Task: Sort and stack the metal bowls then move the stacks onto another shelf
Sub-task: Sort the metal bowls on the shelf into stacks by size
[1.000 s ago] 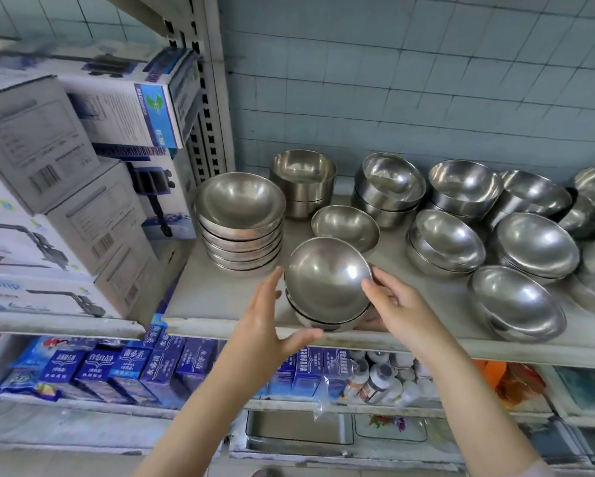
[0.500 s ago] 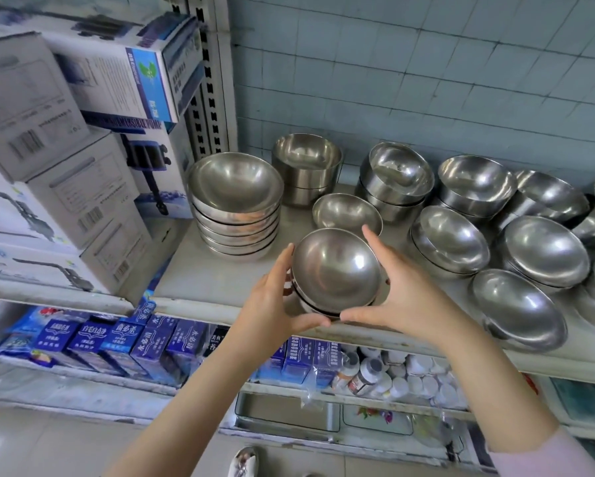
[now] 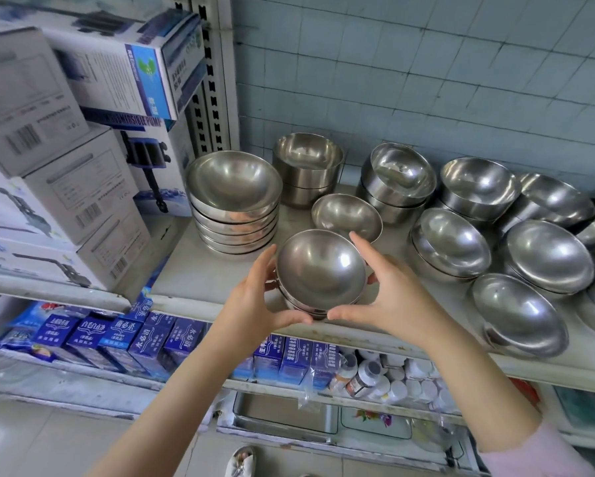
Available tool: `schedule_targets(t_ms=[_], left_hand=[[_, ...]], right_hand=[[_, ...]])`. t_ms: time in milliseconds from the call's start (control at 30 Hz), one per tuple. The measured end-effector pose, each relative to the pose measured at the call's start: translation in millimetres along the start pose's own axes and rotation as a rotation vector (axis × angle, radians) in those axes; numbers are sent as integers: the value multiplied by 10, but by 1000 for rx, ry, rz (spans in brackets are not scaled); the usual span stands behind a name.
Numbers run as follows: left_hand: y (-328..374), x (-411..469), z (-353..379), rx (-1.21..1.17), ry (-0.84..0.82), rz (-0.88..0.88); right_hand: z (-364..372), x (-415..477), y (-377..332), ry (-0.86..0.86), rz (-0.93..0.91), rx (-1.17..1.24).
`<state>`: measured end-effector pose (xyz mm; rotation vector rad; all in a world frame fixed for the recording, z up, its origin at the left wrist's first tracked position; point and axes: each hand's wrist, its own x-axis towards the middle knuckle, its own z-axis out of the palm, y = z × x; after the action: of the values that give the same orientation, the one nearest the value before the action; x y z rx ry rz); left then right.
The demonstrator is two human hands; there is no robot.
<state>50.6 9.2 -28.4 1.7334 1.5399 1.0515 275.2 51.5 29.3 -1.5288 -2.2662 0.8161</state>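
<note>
Both hands have closed in on the small bowl stack (image 3: 320,270) since 1 s ago. Back then the L hand (image 3: 254,304) hung off it w/ fingers spread and the R hand (image 3: 392,297) only touched its right rim. Now the thumbs nearly meet at the stack's 6 o'clock.

L hand cups the stack from 9 o'clock, fingers curled round the side, thumb under the front rim. R hand cups it from 3 o'clock, index finger reaching up to approx 1 o'clock on the rim, thumb along the front.

Stack = a few nested steel bowls, top one tilted a bit toward the camera, at the front edge of the shelf (image 3: 203,273). Can't tell if it's lifted or resting.

Same shelf, clock taken from the held stack:
- Taller stack of wide bowls (image 3: 234,191) at 10 o'clock, near but apart.
- Single small bowl (image 3: 346,215) at 1 o'clock, just behind the R index finger.
- Deep bowls (image 3: 306,166) at 12 o'clock, by the tiled wall (image 3: 427,80).
- More leaning bowl stacks (image 3: 547,256) from 2 to 4 o'clock.

Cardboard boxes (image 3: 82,187) are piled at 9 o'clock. Lower shelf level: blue cartons (image 3: 117,339) at 7 o'clock, white bottles (image 3: 396,387) at 5 o'clock. Pink sleeve (image 3: 537,456) on the R arm, bottom right.
</note>
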Motion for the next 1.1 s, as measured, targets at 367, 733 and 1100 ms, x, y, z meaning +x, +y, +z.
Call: schedule_targets(t_ms=[367, 733, 1100], left_hand=[[-80, -28, -241, 21, 14, -51], [-210, -26, -316, -2, -41, -89], [-162, -40, -297, 6, -30, -87]], right_hand=[[-330, 558, 270, 235, 151, 355], [-77, 533, 300, 305, 168, 457], [128, 631, 398, 313, 154, 423]])
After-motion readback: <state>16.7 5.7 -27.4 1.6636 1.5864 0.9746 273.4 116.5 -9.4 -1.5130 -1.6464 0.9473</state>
